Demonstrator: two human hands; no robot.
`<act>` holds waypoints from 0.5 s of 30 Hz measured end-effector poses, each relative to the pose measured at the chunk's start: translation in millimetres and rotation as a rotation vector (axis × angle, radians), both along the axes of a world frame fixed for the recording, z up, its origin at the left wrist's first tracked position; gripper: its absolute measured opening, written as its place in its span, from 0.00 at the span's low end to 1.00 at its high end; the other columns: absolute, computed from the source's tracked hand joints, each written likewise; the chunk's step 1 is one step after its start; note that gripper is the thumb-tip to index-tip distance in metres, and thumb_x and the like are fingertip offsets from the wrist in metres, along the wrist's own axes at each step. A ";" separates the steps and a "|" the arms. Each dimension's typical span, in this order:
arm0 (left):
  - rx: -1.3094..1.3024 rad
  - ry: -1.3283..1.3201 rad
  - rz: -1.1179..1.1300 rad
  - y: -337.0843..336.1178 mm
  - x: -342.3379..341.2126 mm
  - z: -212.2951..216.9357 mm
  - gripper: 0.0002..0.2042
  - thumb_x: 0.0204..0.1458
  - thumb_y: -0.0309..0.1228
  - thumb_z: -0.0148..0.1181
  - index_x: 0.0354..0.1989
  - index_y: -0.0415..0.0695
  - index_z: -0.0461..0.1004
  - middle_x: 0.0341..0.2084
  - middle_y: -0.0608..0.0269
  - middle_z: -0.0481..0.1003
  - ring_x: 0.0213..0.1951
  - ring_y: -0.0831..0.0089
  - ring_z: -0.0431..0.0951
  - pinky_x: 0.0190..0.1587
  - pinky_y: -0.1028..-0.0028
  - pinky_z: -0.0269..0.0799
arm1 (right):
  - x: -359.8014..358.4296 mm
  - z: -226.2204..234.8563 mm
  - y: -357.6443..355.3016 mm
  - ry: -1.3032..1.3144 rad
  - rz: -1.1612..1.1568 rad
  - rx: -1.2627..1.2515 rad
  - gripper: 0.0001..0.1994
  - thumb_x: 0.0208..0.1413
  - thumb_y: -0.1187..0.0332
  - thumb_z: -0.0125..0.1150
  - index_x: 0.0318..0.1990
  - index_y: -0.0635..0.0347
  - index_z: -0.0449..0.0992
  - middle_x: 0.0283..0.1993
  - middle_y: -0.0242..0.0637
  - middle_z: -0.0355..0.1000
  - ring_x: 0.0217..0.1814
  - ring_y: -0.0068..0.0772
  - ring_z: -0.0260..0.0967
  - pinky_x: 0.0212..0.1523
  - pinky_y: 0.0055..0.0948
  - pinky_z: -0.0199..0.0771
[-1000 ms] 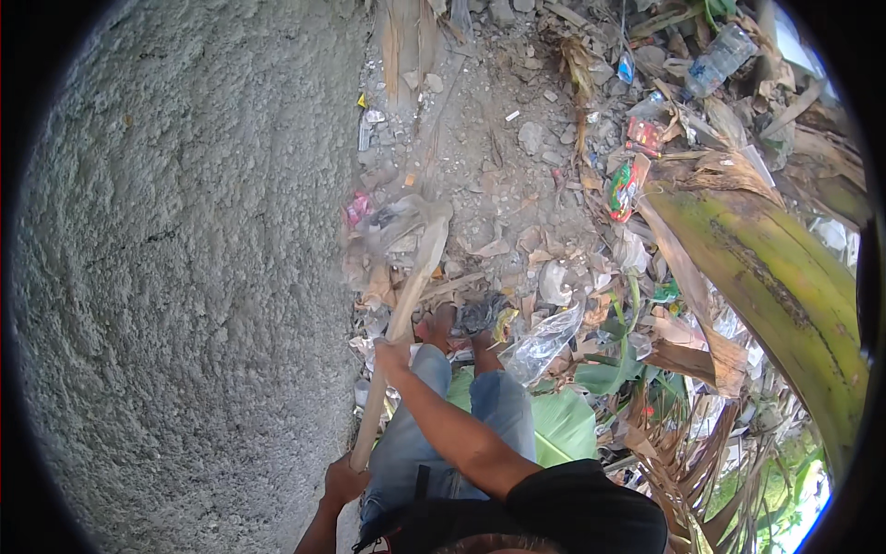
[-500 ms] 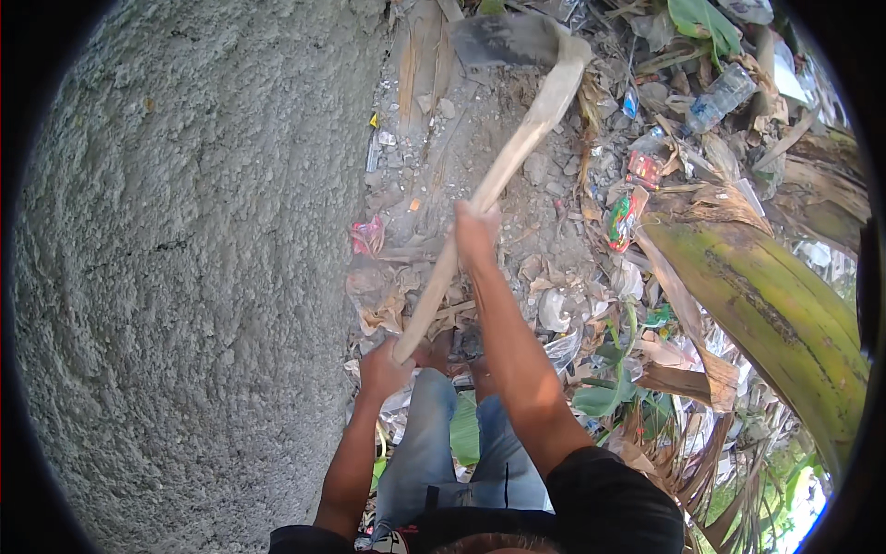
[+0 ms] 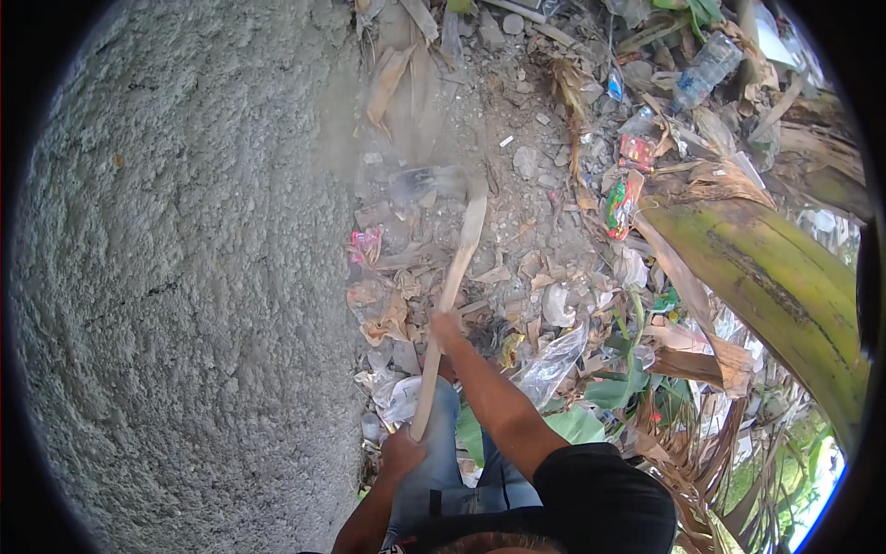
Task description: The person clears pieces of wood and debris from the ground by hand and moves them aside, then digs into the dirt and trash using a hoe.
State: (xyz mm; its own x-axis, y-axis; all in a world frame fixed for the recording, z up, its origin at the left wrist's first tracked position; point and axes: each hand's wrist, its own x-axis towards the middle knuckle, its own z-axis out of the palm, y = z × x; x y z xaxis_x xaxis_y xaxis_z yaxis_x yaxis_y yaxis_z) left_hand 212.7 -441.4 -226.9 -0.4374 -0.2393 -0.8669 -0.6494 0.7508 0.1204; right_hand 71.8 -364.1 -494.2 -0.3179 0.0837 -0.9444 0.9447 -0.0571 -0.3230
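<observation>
Wooden handle point(image 3: 449, 288) of a hoe-type tool is running from near the person's waist up and away to its head point(image 3: 426, 182), which is sitting blurred in a puff of dust on the littered ground point(image 3: 535, 138), just beside the rough concrete wall point(image 3: 185, 295). Head is landing among dry leaves point(image 3: 392, 78), stones and scraps, so I'm reading this as the strike/dig stroke bottoming out.

Right hand point(image 3: 446, 325) is gripping the handle about midway, fingers wrapped closed around it. Left hand point(image 3: 403, 450) is clamping the butt end, fingers closed on it too. Both arms are coming in from the lower edge of the view; jeans-clad legs point(image 3: 443, 462) are standing right under the handle.

Around it: pink wrapper point(image 3: 365, 245) near the wall foot, clear plastic bag point(image 3: 549, 365) just beside the right forearm, red-green packet point(image 3: 618, 205) and plastic bottle point(image 3: 701, 66) further toward the far right, thick green banana stalk point(image 3: 775, 286) lying along the right side.

My guess on what comes after: dragging or levering the head back through the debris, which is calling for a firm two-handed pull and keeping the blade well apart from the feet.
</observation>
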 end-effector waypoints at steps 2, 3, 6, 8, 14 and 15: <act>-0.052 -0.045 -0.082 1.2 22.5 14.4 0.20 0.34 0.41 0.60 0.35 0.42 0.72 0.27 0.44 0.75 0.33 0.49 0.76 0.38 0.56 0.71 | 26.1 16.5 6.0 -0.126 -0.049 -0.062 0.09 0.49 0.63 0.55 0.30 0.59 0.68 0.18 0.33 0.62 0.15 0.26 0.60 0.15 0.32 0.62; -0.019 -0.041 -0.099 2.6 33.7 22.0 0.20 0.34 0.41 0.60 0.35 0.42 0.72 0.27 0.44 0.75 0.33 0.49 0.76 0.38 0.56 0.71 | 37.7 32.2 11.1 -0.095 -0.081 -0.074 0.09 0.49 0.63 0.55 0.30 0.59 0.68 0.18 0.33 0.62 0.15 0.26 0.60 0.15 0.32 0.62; 0.069 0.089 -0.097 3.6 46.8 31.3 0.21 0.33 0.42 0.62 0.35 0.43 0.72 0.25 0.45 0.75 0.31 0.49 0.76 0.36 0.56 0.71 | 29.2 79.4 34.8 0.205 -0.155 0.201 0.09 0.46 0.67 0.59 0.30 0.60 0.66 0.18 0.32 0.62 0.15 0.25 0.61 0.13 0.29 0.62; 0.109 0.110 -0.165 9.3 41.3 31.3 0.21 0.32 0.42 0.63 0.35 0.43 0.72 0.24 0.47 0.75 0.29 0.49 0.76 0.34 0.57 0.72 | 14.3 113.3 66.8 0.114 -0.335 0.126 0.09 0.44 0.71 0.60 0.30 0.62 0.65 0.20 0.32 0.63 0.13 0.25 0.61 0.12 0.27 0.62; 0.201 0.291 -0.246 67.6 -35.3 7.0 0.17 0.34 0.39 0.63 0.34 0.45 0.71 0.24 0.48 0.75 0.28 0.50 0.76 0.32 0.56 0.71 | -73.2 176.9 171.4 0.435 -0.368 0.358 0.15 0.41 0.73 0.58 0.38 0.64 0.63 0.23 0.34 0.63 0.19 0.24 0.62 0.17 0.26 0.62; 0.230 0.380 -0.216 82.6 -51.7 2.5 0.17 0.35 0.38 0.63 0.34 0.46 0.71 0.24 0.48 0.75 0.28 0.50 0.76 0.31 0.56 0.71 | -90.4 186.9 188.4 0.517 -0.390 0.417 0.15 0.42 0.73 0.58 0.38 0.64 0.63 0.25 0.34 0.63 0.21 0.24 0.62 0.19 0.26 0.63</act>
